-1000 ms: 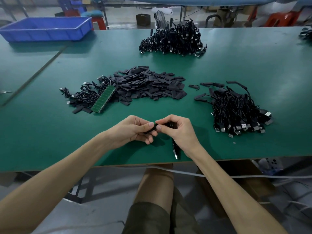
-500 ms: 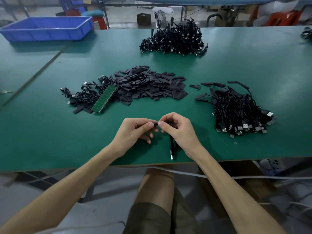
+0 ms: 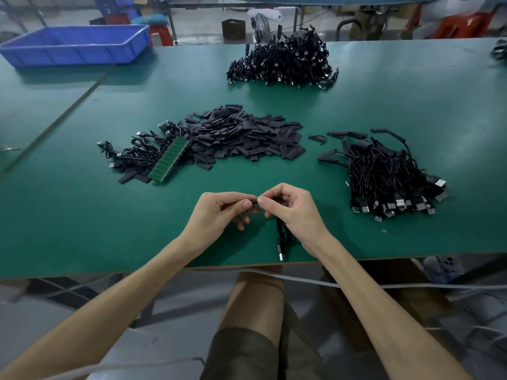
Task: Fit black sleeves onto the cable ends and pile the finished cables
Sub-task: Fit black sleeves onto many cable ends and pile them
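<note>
Both hands meet over the near middle of the green table (image 3: 82,229). My left hand (image 3: 219,212) pinches a small black piece, apparently a sleeve, mostly hidden by its fingertips. My right hand (image 3: 293,209) grips a black cable (image 3: 279,237) whose end points at the left fingertips. The cable's USB plug hangs toward the table's front edge. A heap of flat black sleeves (image 3: 247,135) lies behind the hands. To the right lies a pile of cables (image 3: 389,174) with USB plugs showing.
A green circuit-board strip (image 3: 170,160) leans on a small bunch of cables (image 3: 137,152) at the left of the sleeves. Another big cable pile (image 3: 285,61) lies at the back. A blue bin (image 3: 74,45) stands at the far left.
Both hands have lifted slightly and shifted away from the table's front edge, staying together. The hanging plug has swung a little to the left.
</note>
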